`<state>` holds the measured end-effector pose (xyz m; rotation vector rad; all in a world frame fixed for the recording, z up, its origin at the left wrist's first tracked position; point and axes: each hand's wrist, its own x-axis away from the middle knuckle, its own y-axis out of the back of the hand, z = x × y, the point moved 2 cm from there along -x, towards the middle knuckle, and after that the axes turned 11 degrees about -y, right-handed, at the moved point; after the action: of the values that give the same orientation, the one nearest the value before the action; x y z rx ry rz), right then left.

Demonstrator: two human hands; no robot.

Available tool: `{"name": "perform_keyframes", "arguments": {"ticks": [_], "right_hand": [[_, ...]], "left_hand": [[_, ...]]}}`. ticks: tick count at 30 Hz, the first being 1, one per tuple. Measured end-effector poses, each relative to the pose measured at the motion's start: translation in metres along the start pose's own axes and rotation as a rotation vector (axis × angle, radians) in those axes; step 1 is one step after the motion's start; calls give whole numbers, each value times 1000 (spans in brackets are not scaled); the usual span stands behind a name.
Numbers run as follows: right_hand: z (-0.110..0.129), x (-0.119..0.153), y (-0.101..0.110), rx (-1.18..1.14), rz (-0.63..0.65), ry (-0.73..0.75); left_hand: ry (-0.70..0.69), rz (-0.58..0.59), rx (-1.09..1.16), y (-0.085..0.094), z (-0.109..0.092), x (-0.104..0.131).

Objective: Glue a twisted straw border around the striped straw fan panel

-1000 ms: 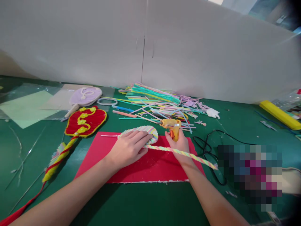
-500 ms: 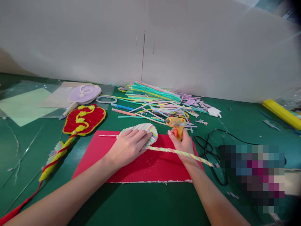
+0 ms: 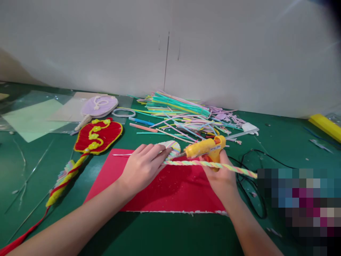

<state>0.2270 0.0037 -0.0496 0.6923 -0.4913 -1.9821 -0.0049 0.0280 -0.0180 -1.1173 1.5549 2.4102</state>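
Over the red board (image 3: 173, 192) my left hand (image 3: 142, 165) grips the round head of a pastel striped fan (image 3: 174, 147), covering much of it. The fan's twisted pastel handle (image 3: 213, 164) stretches to the right, passing in front of my right hand (image 3: 220, 174). That hand is closed around a yellow glue gun (image 3: 204, 147), with its nozzle pointing left at the fan head, close to my left fingertips. Whether the nozzle touches the fan cannot be made out.
A red and yellow fan (image 3: 98, 137) and a lilac fan (image 3: 99, 106) lie at left. Pastel pipe cleaners (image 3: 178, 105) are heaped behind the board. A black cord (image 3: 262, 209) loops at right, near a pixelated area. A yellow block (image 3: 326, 128) lies at far right.
My right hand has turned the glue gun and brought its nozzle down to the fan head. My left hand still holds the fan. The view has shifted slightly.
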Motion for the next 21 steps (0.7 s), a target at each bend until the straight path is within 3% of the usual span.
{"name": "perform_keyframes", "arguments": {"ticks": [11,21], "right_hand": [[-15,2,-4,24,28,5],[-7,6,-1,104,-7,60]], "left_hand": [[44,19,25,-4,0,3],[62,21,44,-2,0,1]]}}
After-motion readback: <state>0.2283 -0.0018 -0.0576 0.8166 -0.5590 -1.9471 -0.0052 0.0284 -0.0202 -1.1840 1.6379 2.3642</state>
